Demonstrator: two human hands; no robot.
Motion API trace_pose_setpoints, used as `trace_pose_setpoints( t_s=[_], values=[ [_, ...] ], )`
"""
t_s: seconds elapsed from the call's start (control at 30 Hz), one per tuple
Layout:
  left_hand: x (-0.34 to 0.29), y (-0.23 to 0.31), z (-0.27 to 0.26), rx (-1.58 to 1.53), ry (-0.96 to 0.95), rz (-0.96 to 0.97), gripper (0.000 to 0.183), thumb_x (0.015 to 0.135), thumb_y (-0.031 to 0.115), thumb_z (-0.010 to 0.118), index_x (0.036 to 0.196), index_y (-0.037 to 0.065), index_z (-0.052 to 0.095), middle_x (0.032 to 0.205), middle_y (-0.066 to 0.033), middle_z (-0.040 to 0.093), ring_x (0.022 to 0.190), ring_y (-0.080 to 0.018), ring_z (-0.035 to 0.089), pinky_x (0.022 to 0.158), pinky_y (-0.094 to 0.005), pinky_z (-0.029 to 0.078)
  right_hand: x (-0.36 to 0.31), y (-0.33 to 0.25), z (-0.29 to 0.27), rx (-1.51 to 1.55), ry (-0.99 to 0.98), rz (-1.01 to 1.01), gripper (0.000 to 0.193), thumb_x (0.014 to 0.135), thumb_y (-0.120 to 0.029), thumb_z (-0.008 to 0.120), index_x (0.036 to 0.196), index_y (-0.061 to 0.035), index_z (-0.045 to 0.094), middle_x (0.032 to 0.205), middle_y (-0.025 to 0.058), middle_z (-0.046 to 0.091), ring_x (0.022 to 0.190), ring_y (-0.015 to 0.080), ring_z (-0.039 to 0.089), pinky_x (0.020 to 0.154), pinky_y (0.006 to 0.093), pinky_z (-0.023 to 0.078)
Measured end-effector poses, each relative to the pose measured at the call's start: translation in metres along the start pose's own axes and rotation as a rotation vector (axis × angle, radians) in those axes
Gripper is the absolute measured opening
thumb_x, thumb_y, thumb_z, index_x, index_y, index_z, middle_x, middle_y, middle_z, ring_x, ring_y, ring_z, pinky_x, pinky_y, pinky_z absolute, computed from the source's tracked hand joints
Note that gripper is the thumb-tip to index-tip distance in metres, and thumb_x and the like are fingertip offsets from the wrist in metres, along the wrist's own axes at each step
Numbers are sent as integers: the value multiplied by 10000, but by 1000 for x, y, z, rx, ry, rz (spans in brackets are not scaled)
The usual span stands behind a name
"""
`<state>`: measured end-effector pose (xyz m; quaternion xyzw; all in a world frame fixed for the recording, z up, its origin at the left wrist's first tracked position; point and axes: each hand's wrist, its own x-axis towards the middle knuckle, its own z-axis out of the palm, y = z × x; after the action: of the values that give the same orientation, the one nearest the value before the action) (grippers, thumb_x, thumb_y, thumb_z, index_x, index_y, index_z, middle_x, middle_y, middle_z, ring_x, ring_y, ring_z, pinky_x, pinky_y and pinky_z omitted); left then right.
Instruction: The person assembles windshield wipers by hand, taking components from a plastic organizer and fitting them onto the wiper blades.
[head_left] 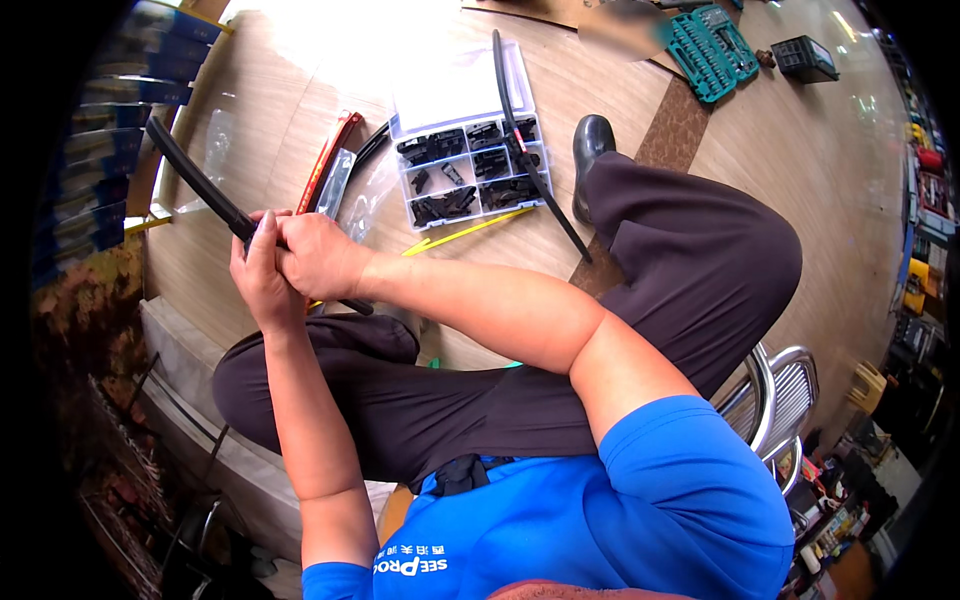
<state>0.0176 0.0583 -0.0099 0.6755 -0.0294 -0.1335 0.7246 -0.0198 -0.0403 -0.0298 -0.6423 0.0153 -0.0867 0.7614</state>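
Note:
A long black wiper blade (193, 180) slants across the left side, held in both my hands. My left hand (262, 275) is closed on its middle, thumb along the top. Right against it, my right hand (325, 252) is also closed on the blade, its fingers partly hidden. The blade's lower end (357, 306) shows below my right wrist. Beyond my hands stands an open clear plastic box (408, 208) with compartments of small black fittings (443, 205). A second black wiper blade (545, 190) lies across the box's right side.
Red-and-black strips (328, 165), clear plastic wrapping (368, 205) and a yellow strip (466, 232) lie on the floor near the box. A green tool case (712, 50) and a black box (804, 60) are far right. Packaged goods (110, 170) hang at left; a metal chair (785, 390) stands right.

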Motion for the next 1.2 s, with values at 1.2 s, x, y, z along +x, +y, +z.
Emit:
trace_pose_setpoints(
  t_s=[1.2],
  values=[
    [5, -4, -12, -635, -54, -30, 351, 991, 393, 452, 1059, 60, 543, 1068, -149, 633, 1009, -267, 606, 894, -413, 497, 1, -10, -6, -226, 156, -286, 293, 768, -153, 701, 981, 26, 607, 922, 194, 623, 889, 375, 602, 802, 429, 488]
  ],
)
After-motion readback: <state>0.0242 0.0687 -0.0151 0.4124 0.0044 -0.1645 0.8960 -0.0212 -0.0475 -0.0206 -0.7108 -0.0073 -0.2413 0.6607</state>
